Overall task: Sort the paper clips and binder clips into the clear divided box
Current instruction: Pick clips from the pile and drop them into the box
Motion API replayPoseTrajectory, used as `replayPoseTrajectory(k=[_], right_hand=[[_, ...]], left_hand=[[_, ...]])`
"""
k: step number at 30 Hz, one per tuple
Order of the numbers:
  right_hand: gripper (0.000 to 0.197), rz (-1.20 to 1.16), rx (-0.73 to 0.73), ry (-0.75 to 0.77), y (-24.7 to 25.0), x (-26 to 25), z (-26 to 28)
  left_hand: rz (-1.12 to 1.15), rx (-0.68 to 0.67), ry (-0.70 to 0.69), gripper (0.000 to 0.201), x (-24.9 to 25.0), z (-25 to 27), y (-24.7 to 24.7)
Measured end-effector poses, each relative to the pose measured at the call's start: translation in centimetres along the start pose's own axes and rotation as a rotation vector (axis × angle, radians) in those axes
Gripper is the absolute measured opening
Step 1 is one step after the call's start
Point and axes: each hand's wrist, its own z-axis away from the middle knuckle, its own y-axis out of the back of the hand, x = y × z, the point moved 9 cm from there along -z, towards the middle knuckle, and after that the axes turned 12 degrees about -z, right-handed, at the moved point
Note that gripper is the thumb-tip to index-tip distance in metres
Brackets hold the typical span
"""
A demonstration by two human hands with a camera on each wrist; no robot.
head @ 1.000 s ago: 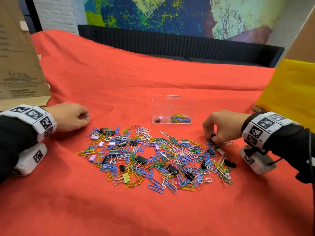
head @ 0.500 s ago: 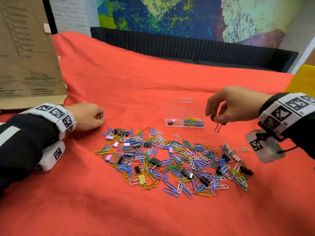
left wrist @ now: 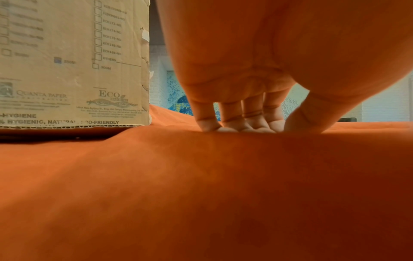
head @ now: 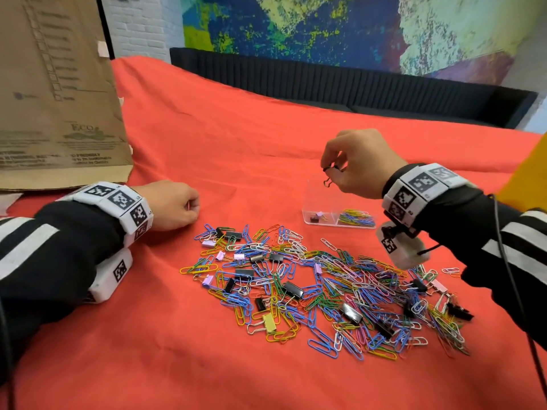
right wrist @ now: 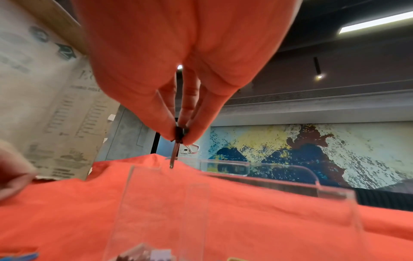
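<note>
Dangling above the clear divided box [head: 318, 198], 1 binder clip [right wrist: 179, 132] is pinched by the right hand [head: 359, 164].
Fingers [left wrist: 231, 113] of the left hand [head: 174, 207] are loosely curled, empty.

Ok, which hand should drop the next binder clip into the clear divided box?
Right. The right hand pinches a small black binder clip above the clear divided plastic box; the left hand rests empty on the red cloth, farther away.

The body of the black binder clip [right wrist: 180, 131] is mostly hidden between the fingertips of the right hand [head: 359, 164]. In the right wrist view, what lies inside the clear box [right wrist: 290, 182] is a blur cut off by the bottom edge.
</note>
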Motion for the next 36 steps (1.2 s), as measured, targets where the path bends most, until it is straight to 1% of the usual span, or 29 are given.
replayPoseTrajectory(k=[6,15,18,20,24,28,30,31,34,36], right_hand=[[0.015,-0.025,-0.028,0.013,-1.1,0.1,0.6],[0.016,-0.090,-0.014,0.037,-1.2,0.3,1.6],[0.012,-0.118,-0.014,0.014,-1.3,0.8,1.7],[0.007,-0.147,0.007,0.004,-1.0,1.0,1.8],[0.005,-0.187,0.084,0.027,0.4,1.1,2.1],[0.007,-0.180,0.081,0.047,1.3,0.5,3.2],[0.010,-0.169,-0.007,0.030,1.0,0.4,4.2],[0.012,-0.159,-0.093,0.006,0.4,0.5,4.8],[0.017,-0.100,-0.425,-0.095,-2.2,1.7,7.6],[0.030,-0.100,-0.596,-0.158,-3.6,2.4,9.5]], left_hand=[[0.022,-0.008,0.000,0.013,-0.1,0.1,-0.1],[0.036,-0.043,0.017,0.012,-0.2,0.1,-0.2],[0.032,-0.045,0.018,0.012,-0.2,0.0,-0.2],[0.033,-0.041,0.018,0.012,-0.3,0.0,-0.3],[0.037,-0.043,0.012,0.012,-0.3,-0.1,-0.4],[0.033,-0.051,-0.009,0.012,-0.2,-0.2,-0.5],[0.034,-0.051,-0.008,0.012,-0.2,-0.2,-0.6],[0.034,-0.052,-0.008,0.012,-0.2,-0.2,-0.6],[0.030,-0.044,-0.013,0.013,-0.3,-0.3,-0.7],[0.031,-0.045,-0.012,0.013,-0.4,-0.3,-0.7]])
